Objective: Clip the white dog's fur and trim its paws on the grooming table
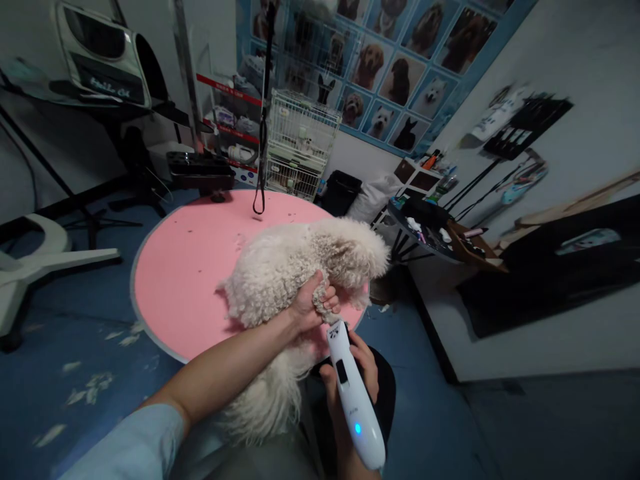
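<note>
A curly, cream-white dog lies on the round pink table, its head toward the right. My left hand is closed around one of its legs, near the paw. In my right hand is a white hair clipper with a glowing blue light. The clipper's head points up and away from me, at or very close to the held paw; whether it touches cannot be made out. White fluffy fur hangs over the table's near edge, beneath my left forearm.
A black grooming loop hangs over the table's far side. Behind stand wire cages and a black bin. At right is a dark side table with tools. Fur tufts lie on the blue floor.
</note>
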The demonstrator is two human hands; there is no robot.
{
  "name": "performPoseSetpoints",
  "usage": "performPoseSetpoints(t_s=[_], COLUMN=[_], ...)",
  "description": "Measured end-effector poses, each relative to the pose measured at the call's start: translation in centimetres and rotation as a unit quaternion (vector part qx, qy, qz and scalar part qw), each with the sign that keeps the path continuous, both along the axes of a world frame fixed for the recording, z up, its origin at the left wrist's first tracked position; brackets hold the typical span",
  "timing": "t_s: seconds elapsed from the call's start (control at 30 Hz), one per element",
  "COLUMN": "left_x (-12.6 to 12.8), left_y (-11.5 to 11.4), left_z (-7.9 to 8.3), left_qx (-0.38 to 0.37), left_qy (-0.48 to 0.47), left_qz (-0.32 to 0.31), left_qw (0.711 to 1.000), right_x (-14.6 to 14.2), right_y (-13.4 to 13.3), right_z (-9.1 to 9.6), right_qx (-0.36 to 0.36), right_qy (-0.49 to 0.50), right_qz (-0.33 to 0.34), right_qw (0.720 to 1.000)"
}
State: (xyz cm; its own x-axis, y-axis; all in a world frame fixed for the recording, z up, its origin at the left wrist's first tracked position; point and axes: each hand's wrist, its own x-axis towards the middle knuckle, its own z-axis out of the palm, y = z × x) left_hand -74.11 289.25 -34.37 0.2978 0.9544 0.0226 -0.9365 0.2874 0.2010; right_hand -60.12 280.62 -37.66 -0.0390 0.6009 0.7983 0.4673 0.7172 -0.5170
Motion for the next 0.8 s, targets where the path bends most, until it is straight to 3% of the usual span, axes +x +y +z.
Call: performPoseSetpoints(t_s=[0.13, 0.33, 0.57, 0.67, 0.8], left_x=[0.1, 0.2, 0.3, 0.1, -0.3], left_y=[-0.2, -0.4, -0.6, -0.6, -0.4], left_z=[-0.2, -0.8, -1.5, -1.2, 0.4], left_qx=[0.01, 0.027, 0.022, 0.018, -0.006], left_qy=[0.008, 0.004, 0.018, 0.007, -0.026], left_qz=[0.003, 0.003, -0.001, -0.011, -0.021], left_qw=[1.0, 1.0, 1.0, 1.0, 0.999], right_x=[-0.3, -0.3, -0.4, -0.2, 0.7], right_y=[-0.2, -0.9, -0.8, -0.9, -1.3], right_z=[0.6, 1.0, 0.8, 1.0, 0.8], right_qx=[0.005, -0.086, -0.109, -0.083, -0.081], right_qy=[0.007, 0.049, 0.098, 0.07, 0.011], right_qz=[0.02, 0.027, 0.033, 0.04, 0.13], right_qw=[1.0, 0.995, 0.989, 0.993, 0.988])
